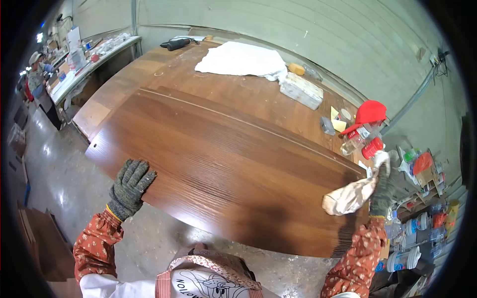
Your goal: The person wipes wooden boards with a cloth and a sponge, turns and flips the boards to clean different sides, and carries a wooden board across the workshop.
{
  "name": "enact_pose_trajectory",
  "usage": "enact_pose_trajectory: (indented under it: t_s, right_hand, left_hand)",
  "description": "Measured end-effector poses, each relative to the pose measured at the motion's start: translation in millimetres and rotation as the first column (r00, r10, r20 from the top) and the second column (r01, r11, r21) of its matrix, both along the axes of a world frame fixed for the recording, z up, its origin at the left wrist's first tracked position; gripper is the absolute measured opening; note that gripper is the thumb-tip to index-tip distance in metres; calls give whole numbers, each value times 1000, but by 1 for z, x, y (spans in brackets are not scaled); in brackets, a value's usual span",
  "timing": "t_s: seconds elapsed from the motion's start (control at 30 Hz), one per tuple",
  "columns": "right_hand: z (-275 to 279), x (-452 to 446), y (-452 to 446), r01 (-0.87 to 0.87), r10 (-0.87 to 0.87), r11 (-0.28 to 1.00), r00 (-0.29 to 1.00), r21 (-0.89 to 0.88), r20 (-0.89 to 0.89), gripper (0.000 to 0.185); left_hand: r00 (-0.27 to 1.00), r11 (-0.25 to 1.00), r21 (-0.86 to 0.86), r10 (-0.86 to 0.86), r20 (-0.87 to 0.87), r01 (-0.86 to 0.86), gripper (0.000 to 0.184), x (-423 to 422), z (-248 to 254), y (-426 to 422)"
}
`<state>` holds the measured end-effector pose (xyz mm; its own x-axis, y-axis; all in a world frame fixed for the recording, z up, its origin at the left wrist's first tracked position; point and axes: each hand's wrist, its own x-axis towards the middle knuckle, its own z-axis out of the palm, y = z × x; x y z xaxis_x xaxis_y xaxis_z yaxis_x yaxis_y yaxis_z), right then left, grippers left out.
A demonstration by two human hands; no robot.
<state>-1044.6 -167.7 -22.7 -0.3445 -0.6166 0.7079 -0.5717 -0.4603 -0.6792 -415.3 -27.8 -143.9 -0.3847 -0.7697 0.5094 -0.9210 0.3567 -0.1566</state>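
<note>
A brown wood-grain panel (213, 164) lies on the worktable in front of me, with a small dark hole near its left end. My left hand (130, 187), in a dark grey knitted glove, rests on the panel's near left edge with its fingers stretched out. At the right end, my gloved right hand (381, 186) grips a crumpled whitish cloth (348, 197). Part of the cloth hangs onto the panel, and a bunched part shows above the hand. The right fingers are partly hidden and blurred.
The wooden worktable (191, 64) bears a white cloth (241, 58), a whitish block (301, 91), a red cap (370, 112) and bottles (353, 144). Shelves with containers (422, 174) stand at the right. Another person (40, 87) stands far left, beside a long table (94, 62).
</note>
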Motion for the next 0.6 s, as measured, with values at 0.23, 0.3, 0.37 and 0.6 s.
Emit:
enact_pose_trajectory:
  t_s: [0.23,0.3,0.37,0.6]
  right_hand:
    - [-82,93,-62,316,60,770,829,555,-555,54]
    - [-82,114,-71,298,110,751,824,589,-556,58]
    - [-75,156,-79,228,189,745,829,627,-527,61]
    - [-79,346,-135,-134,560,796,530,590,-636,63]
  left_hand:
    - [989,999,-26,42,-142,-46,54,33,-3,-4]
    - [989,998,-47,42,-143,-50,54,36,-7,-5]
    - [985,1000,-4,16,-172,-17,55,38,-8,-4]
    - [970,1000,-3,-7,-242,6,52,47,-25,-3]
